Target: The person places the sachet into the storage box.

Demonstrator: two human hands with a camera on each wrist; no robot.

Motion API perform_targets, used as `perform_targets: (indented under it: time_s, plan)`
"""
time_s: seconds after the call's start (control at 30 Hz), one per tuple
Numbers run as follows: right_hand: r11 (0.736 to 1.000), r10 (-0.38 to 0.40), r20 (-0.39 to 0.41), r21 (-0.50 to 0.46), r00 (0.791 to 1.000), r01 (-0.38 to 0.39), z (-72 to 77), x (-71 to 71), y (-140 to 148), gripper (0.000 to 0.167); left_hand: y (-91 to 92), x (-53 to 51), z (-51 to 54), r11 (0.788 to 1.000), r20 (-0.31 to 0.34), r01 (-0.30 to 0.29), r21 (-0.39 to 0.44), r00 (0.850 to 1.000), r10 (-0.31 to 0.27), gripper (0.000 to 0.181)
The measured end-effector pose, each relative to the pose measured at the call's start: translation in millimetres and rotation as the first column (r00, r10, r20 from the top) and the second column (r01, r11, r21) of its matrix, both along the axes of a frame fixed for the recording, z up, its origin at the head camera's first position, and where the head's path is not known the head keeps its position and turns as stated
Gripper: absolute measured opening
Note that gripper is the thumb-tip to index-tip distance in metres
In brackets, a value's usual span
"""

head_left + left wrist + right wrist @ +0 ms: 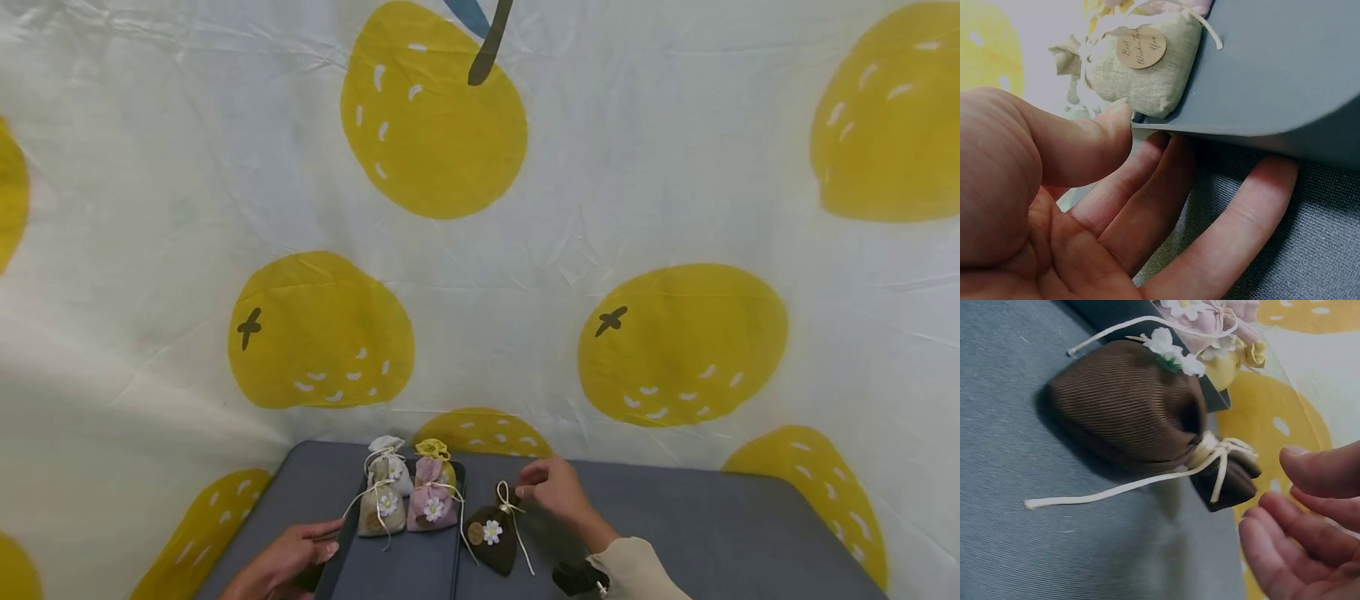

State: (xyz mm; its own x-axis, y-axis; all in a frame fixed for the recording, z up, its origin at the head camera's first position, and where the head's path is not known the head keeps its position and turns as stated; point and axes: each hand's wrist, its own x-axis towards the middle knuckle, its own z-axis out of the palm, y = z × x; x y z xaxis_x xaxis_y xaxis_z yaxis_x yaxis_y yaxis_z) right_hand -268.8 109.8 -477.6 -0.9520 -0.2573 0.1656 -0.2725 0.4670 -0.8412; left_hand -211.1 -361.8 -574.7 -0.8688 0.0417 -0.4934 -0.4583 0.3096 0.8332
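Observation:
My left hand (288,554) pinches the side rim of a dark grey tray (1254,81), thumb on top and fingers against the outer wall. Inside the tray, near its far end, lie small drawstring pouches: a beige one (1141,90) with a round paper label, a white one (402,485), a pink one (429,475) and a yellow one (432,450). Right of the tray, a brown pouch (1129,406) with a white flower and cream cord lies on the table. My right hand (558,496) is beside its tied neck, fingers loosely bent and apart from the cloth.
A dark grey table (720,533) carries the tray and the brown pouch. Behind it hangs a pale cloth (495,350) printed with large yellow fruit. The right wrist wears a dark strap (577,577) below a beige sleeve (637,571).

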Motion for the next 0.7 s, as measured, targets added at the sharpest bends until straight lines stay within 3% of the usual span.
perform_targets:
  time_s: [0.07, 0.13, 0.27, 0.33, 0.43, 0.53, 0.7]
  plan:
    - [1.000, -0.015, 0.047, -0.021, 0.999, 0.016, -5.5, 2.7, 1.5, 0.029, -14.8, -11.3, -21.8, 1.000, 0.009, 0.007, 0.023, 1.000, -0.007, 0.066]
    - [0.997, -0.006, 0.124, -0.073, 0.992, 0.015, -11.8, 5.9, 1.4, 0.033, -21.3, -19.2, -34.1, 1.000, 0.009, 0.004, 0.030, 1.000, -0.004, 0.067]
    - [0.978, 0.064, 0.296, -0.209, 0.953, -0.001, -25.6, 14.8, -3.8, 0.037, -20.9, -18.1, -36.1, 0.999, -0.002, 0.025, 0.026, 1.000, -0.025, 0.061]
    - [0.977, 0.082, 0.345, -0.214, 0.935, -0.007, -30.6, 18.8, -6.9, 0.031, -19.1, -16.8, -35.8, 0.999, -0.001, 0.020, 0.035, 1.000, -0.020, 0.061]
    - [0.983, 0.073, 0.365, -0.183, 0.928, -0.006, -33.9, 23.3, -12.5, 0.018, -16.9, -14.5, -34.2, 0.999, -0.007, 0.013, 0.047, 1.000, -0.012, 0.065]
    - [0.987, 0.043, 0.348, -0.163, 0.937, 0.016, -34.5, 26.7, -19.5, 0.019, -10.4, -5.2, -18.9, 0.999, -0.026, 0.025, 0.045, 0.999, -0.024, 0.064]
    - [0.989, -0.045, 0.287, -0.125, 0.957, 0.083, -35.8, 31.3, -29.8, 0.022, 18.9, 23.0, 33.6, 1.000, -0.038, 0.024, -0.004, 0.999, -0.024, 0.058]
